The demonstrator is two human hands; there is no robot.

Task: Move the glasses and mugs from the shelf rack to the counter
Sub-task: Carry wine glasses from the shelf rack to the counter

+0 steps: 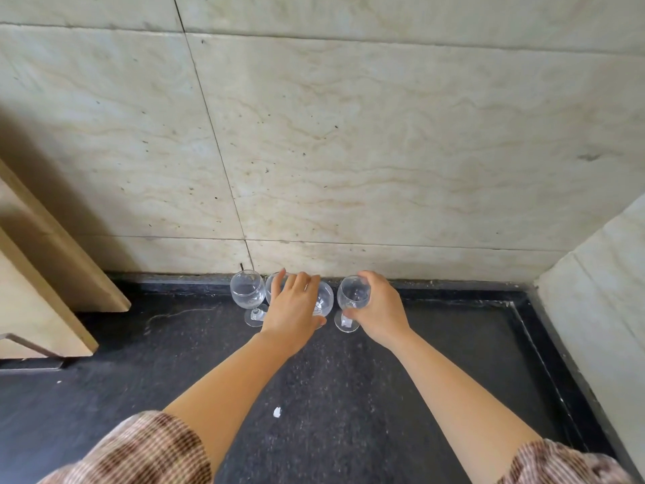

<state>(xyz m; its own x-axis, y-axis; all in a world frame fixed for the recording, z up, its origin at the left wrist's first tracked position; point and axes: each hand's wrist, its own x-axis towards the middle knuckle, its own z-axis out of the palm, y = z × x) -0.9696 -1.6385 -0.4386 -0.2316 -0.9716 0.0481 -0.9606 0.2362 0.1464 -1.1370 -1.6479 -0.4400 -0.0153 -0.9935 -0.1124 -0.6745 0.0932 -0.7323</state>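
Several clear stemmed wine glasses stand on the black counter (453,361) close to the back wall. The leftmost glass (247,291) stands free. My left hand (293,309) lies over the middle ones with its fingers stretched out and apart. One middle glass (270,287) peeks out at the fingertips, and another (326,301) shows by the thumb. My right hand (380,309) is wrapped around the bowl of the right glass (352,295), whose foot rests on the counter.
A pale marble wall (349,151) rises right behind the glasses, and a side wall (600,291) closes the right. A beige wooden cabinet (52,274) juts out at the left. A small white scrap (277,412) lies on the counter between my forearms.
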